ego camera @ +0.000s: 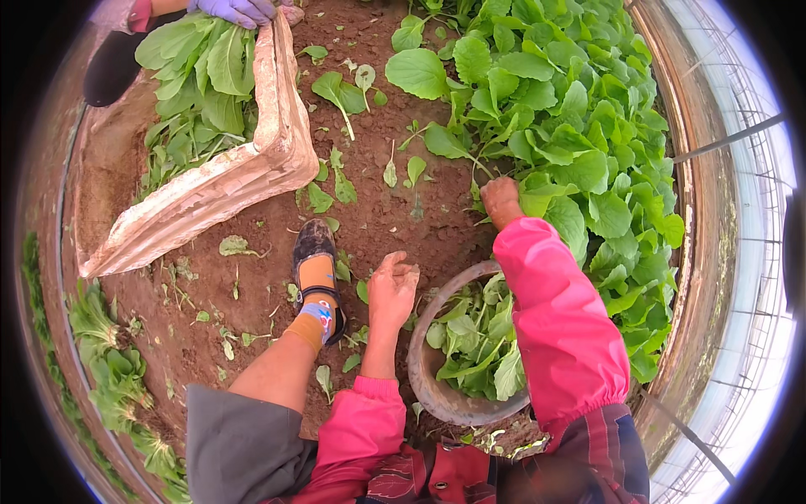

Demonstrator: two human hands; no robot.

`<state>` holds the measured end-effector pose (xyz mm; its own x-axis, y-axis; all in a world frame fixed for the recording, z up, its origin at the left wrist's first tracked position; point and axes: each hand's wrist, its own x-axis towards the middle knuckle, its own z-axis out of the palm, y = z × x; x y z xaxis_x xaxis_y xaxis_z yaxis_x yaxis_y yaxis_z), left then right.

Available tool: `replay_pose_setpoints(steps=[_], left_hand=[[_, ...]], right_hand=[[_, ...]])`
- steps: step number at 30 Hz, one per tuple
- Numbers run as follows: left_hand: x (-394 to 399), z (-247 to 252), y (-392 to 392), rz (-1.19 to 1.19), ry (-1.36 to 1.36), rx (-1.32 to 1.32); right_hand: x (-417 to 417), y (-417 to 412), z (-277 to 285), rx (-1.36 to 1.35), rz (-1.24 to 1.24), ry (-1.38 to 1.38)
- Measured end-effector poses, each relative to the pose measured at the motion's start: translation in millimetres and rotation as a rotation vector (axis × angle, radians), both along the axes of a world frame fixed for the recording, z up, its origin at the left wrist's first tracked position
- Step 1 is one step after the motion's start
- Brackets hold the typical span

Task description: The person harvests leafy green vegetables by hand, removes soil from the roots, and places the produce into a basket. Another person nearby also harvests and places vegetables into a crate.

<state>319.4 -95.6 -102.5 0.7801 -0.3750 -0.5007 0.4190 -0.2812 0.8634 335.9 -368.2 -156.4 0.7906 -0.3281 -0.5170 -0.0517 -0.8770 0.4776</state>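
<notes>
My right hand (502, 200) is at the left edge of the dense bed of leafy green plants (567, 126), low by the stems; its fingertips are partly hidden by leaves, so its grip cannot be made out. A plant stem runs down close to the fingers. Over the bare soil, my left hand (393, 286) has its fingers loosely curled and apart, with nothing seen in it. Between my forearms stands a round, soil-stained tub (434, 390) with picked green leaves (482, 340) in it.
At the upper left, a co-worker's purple-gloved hand (236, 9) touches leafy greens beside a large, dirty white crate (208, 195). Loose leaves lie on the soil (403, 220). Bunches of rooted greens (119, 378) lie at the lower left. The greenhouse's plastic wall stands at right.
</notes>
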Motion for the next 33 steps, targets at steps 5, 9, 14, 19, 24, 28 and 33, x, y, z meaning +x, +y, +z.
replay_pose_setpoints(steps=[5, 9, 14, 19, 24, 28, 33], left_hand=[[-6.7, -5.3, -5.5, 0.017, -0.007, -0.042], [-10.6, 5.9, -14.4, 0.035, -0.01, -0.14], [-17.8, 49.4, -25.2, -0.066, -0.102, -0.145], [-50.1, 55.3, -47.5, -0.202, -0.303, -0.09], [-99.1, 72.9, -47.8, -0.606, -0.523, -0.249], [-139.7, 74.3, -45.1, -0.964, -0.652, -0.266], [-143.0, 79.7, -42.0, -0.829, -0.194, -0.423]], right_hand=[[-11.3, 16.2, 53.5, 0.155, 0.066, -0.047], [-38.6, 45.5, 134.8, 0.296, 0.121, -0.217], [-111.6, 70.0, 212.0, 0.511, -0.141, -0.431], [-240.3, 98.8, 131.9, 0.447, -0.544, -0.374], [-299.8, 140.9, 117.0, 0.661, -0.618, -0.524], [-310.2, 151.3, 156.0, 0.508, -0.292, -0.651], [-319.1, 145.2, 195.3, 0.111, 0.159, -0.556]])
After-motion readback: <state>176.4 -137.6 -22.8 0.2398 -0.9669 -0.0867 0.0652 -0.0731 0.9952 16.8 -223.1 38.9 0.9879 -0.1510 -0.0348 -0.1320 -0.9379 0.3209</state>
